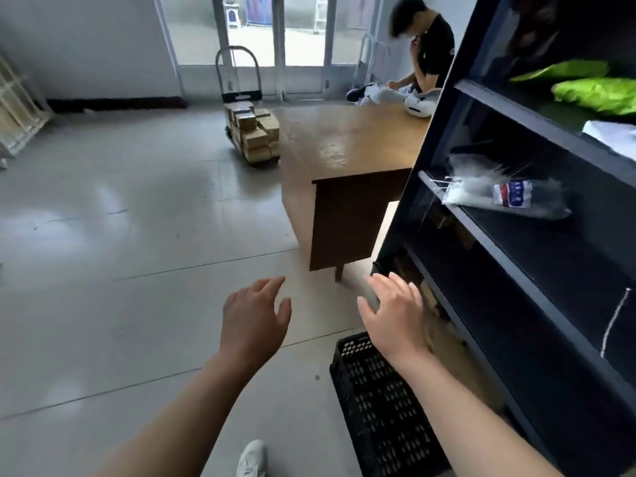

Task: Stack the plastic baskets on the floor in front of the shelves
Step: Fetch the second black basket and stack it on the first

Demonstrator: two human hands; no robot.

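Both hands are seen stretched forward in the lower middle of the frame, with nothing held in either. The left hand point(253, 318) is spread loosely, its fingers relaxed and slightly parted above the grey tiled floor point(103, 270). The right hand point(392, 311) is likewise spread, palm down, its fingers extended toward the foot of the dark shelving unit point(516, 270); whether anything is touched by its fingertips cannot be told because of blur.

A black perforated plastic basket point(378, 407) is seen on the floor at the lower right of centre, just beside the shelving unit and partly covered by the right forearm. Only this one basket can be made out.

A white shoe point(252, 459) is seen at the bottom edge, left of the basket. On the shelves at the right, green bags point(592, 91) are laid on an upper level and a clear packet with a red and blue label point(509, 197) on the level below; a white cord point(616, 321) hangs lower down.

A wooden desk point(344, 149) is placed at centre right, next to the shelving. Beyond it, in the upper middle, a hand trolley loaded with cardboard boxes point(253, 136) is stood before glass doors. A seated person in a black shirt point(430, 49) is seen at the far end of the desk.
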